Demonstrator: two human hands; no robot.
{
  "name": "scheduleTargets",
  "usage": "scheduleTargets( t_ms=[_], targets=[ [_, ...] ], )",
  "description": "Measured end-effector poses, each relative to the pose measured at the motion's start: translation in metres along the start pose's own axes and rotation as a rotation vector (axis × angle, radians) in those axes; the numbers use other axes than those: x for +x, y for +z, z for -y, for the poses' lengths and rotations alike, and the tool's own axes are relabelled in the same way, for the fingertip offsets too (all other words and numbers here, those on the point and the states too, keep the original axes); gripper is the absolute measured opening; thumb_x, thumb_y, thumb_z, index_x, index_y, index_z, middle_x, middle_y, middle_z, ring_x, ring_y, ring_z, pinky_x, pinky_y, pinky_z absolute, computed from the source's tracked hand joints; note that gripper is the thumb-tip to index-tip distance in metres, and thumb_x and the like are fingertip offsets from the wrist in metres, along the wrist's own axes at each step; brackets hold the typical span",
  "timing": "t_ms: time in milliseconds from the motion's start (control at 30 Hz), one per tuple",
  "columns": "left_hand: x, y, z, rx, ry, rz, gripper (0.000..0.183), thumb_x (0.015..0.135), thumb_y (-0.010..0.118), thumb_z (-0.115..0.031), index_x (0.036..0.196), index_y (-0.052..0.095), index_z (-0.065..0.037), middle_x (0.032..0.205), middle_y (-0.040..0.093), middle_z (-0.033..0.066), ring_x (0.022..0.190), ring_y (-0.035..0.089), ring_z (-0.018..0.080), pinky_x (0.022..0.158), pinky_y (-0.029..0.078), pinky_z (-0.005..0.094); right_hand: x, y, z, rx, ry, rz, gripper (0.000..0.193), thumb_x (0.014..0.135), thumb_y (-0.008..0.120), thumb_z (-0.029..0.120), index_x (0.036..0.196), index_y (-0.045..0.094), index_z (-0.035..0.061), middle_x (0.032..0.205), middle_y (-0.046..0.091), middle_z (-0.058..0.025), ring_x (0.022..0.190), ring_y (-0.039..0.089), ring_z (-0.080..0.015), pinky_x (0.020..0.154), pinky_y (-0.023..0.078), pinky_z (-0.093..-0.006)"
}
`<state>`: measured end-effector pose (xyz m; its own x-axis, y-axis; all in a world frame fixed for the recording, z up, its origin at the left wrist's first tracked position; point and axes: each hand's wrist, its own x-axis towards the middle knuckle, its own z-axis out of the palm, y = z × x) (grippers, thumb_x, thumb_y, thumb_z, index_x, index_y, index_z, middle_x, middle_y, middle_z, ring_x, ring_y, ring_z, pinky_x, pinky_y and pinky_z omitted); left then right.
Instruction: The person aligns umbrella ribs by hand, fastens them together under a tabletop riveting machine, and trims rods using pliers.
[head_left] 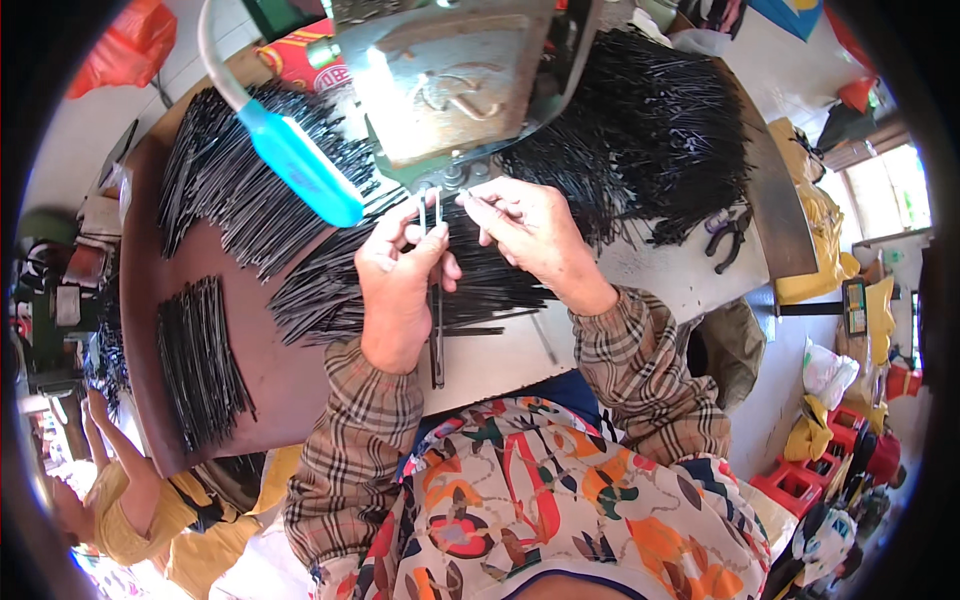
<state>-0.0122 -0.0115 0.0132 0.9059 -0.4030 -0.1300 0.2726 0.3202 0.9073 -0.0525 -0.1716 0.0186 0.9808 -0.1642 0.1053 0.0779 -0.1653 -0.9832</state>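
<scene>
Just below the machine head, my left hand [400, 265] pinches a pair of thin dark metal rods [437, 340]. Their bright upper ends stand apart above my fingers, and their lower parts hang down past the palm. To the right of those ends is my right hand [525, 230], its thumb and fingers pressed together. Whatever sits in that pinch is too small to name. Under both hands lies a loose heap of similar black rods [350, 290] on the worktable.
A metal machine [450, 90] stands at the table's back, with a blue lamp [300, 165] beside it. Large rod piles lie left [230, 170] and right [660, 120]; a smaller bundle [203, 360] is nearer. Pliers [725, 240] lie at right. Another person [130, 490] is at lower left.
</scene>
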Motion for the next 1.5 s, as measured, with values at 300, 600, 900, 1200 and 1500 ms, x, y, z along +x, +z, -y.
scheduleTargets(
  t_ms=[300, 600, 900, 1200, 1500],
  targets=[
    [0.004, -0.001, 0.004, 0.01, -0.002, 0.024, 0.037, 0.088, 0.059, -0.001, 0.124, 0.056, 0.005, 0.08, 0.063, 0.0069, 0.056, 0.055, 0.0088, 0.046, 0.042, 0.02, 0.003, 0.019, -0.01, 0.205, 0.176, -0.033, 0.016, 0.094, 0.06, 0.013, 0.101, 0.065, -0.0012, 0.065, 0.06, -0.0014, 0.048, 0.051, -0.0037, 0.04, 0.04, -0.02],
    [0.004, -0.001, 0.004, 0.007, 0.006, 0.018, 0.037, 0.088, 0.058, 0.0, 0.124, 0.056, 0.005, 0.08, 0.062, 0.0051, 0.056, 0.054, 0.0079, 0.046, 0.041, 0.0194, 0.004, 0.023, -0.012, 0.238, 0.17, -0.064, 0.016, 0.093, 0.061, 0.013, 0.098, 0.064, -0.0026, 0.065, 0.06, -0.002, 0.047, 0.051, -0.004, 0.04, 0.04, -0.0202],
    [0.008, 0.007, 0.007, 0.026, 0.025, -0.027, 0.034, 0.087, 0.059, 0.0, 0.121, 0.059, 0.006, 0.073, 0.06, 0.0027, 0.054, 0.053, 0.0072, 0.044, 0.039, 0.0198, 0.007, 0.017, -0.016, 0.35, 0.155, -0.01, 0.018, 0.094, 0.06, 0.014, 0.097, 0.063, -0.0035, 0.068, 0.058, -0.0008, 0.051, 0.048, -0.003, 0.042, 0.036, -0.0191],
    [0.023, 0.014, 0.006, 0.029, 0.102, -0.035, 0.034, 0.085, 0.059, 0.002, 0.119, 0.059, 0.009, 0.069, 0.06, 0.0042, 0.052, 0.053, 0.0084, 0.044, 0.039, 0.0202, 0.02, 0.013, -0.014, 0.468, 0.192, -0.009, 0.022, 0.093, 0.06, 0.017, 0.097, 0.063, -0.0036, 0.07, 0.056, 0.0001, 0.052, 0.046, -0.0027, 0.043, 0.035, -0.0179],
    [0.023, 0.019, 0.006, 0.0, 0.073, -0.047, 0.034, 0.084, 0.059, 0.002, 0.118, 0.058, 0.01, 0.069, 0.061, 0.005, 0.051, 0.054, 0.0091, 0.043, 0.04, 0.0205, 0.025, 0.011, -0.013, 0.507, 0.245, -0.038, 0.016, 0.092, 0.06, 0.013, 0.095, 0.06, -0.0027, 0.066, 0.052, 0.0007, 0.046, 0.042, -0.0031, 0.039, 0.032, -0.0185]
  ],
)
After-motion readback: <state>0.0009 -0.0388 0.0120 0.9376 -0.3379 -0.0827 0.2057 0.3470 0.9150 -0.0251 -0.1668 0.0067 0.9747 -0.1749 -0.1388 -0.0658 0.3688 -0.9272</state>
